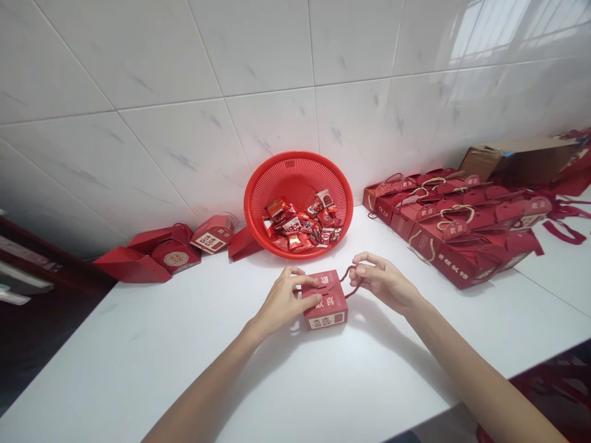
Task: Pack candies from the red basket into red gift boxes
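Note:
A small red gift box (333,304) with gold characters and a pale printed front panel sits on the white table. My left hand (279,301) grips its left side, with fingers and thumb resting over the top flaps. At the box's right side, my right hand (388,284) pinches the dark red cord handle (353,293), which loops out from the box. Part of the cord also shows at the left, mostly hidden behind my left fingers.
Behind the box, a red plastic basket (298,159) with wrapped sweets (300,226) leans by the tiled wall. Several red boxes (455,246) with cord handles stand at the right, near a cardboard box (521,161). More red boxes (178,255) lie at the left.

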`<state>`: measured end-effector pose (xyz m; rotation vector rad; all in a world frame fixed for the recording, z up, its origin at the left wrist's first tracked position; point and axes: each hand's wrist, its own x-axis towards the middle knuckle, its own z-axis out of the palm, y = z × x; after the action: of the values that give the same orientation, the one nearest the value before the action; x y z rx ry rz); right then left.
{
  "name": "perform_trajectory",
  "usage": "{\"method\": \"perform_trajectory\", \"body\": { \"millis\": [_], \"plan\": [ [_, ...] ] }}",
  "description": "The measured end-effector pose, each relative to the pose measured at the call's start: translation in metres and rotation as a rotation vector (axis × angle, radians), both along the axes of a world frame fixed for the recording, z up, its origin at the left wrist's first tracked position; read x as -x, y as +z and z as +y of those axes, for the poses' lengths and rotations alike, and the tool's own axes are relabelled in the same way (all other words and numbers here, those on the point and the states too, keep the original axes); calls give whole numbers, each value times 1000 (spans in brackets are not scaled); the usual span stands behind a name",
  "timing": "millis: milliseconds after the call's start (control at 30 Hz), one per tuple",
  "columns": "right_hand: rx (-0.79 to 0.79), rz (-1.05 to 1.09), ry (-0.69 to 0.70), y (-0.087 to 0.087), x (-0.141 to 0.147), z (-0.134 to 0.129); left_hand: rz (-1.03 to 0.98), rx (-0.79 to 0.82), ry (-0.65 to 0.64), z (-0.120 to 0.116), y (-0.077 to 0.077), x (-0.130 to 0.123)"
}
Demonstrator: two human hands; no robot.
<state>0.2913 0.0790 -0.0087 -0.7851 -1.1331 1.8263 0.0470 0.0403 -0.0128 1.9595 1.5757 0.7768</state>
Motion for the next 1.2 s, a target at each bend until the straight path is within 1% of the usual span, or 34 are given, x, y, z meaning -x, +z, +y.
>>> {"method": "perform_trajectory", "body": {
  "millis": [100,200,233,300,367,400,433,500,567,633,733,800,933,1000,1067,1100,1200],
  "plan": [
    [-64,7,26,17,4,2,31,4,23,1,6,-5],
    [-145,-9,79,31,10,5,30,45,26,4,19,-8],
    [-173,-24,104,34,12,6,-10,76,9,6,26,-7],
    [-231,-68,133,40,15,7,-161,184,-63,8,44,-4],
    [-290,-109,118,44,17,9,-361,306,-149,10,64,0],
    [-317,-127,104,46,17,9,-452,341,-181,10,74,1],
    [-343,-143,91,49,17,10,-531,355,-209,10,83,3],
    [-393,-180,72,54,17,11,-646,332,-246,10,98,3],
    [-443,-228,40,61,16,12,-705,295,-275,10,108,-1],
    [-477,-270,-3,67,16,12,-709,282,-282,11,115,-8],
    [-503,-297,-34,75,20,12,-657,301,-283,14,120,-24],
    [-542,-317,-64,77,24,12,-615,300,-316,16,123,-35],
    [-668,-371,-188,71,32,15,-586,277,-386,19,126,-54],
    [-669,-357,-236,65,34,18,-562,259,-380,20,124,-58],
    [-614,-297,-259,60,34,20,-490,192,-327,21,118,-59],
    [-577,-262,-264,59,33,21,-435,141,-277,22,112,-59],
    [-485,-197,-280,57,30,21,-234,-48,-82,25,86,-56]
  ]
}}
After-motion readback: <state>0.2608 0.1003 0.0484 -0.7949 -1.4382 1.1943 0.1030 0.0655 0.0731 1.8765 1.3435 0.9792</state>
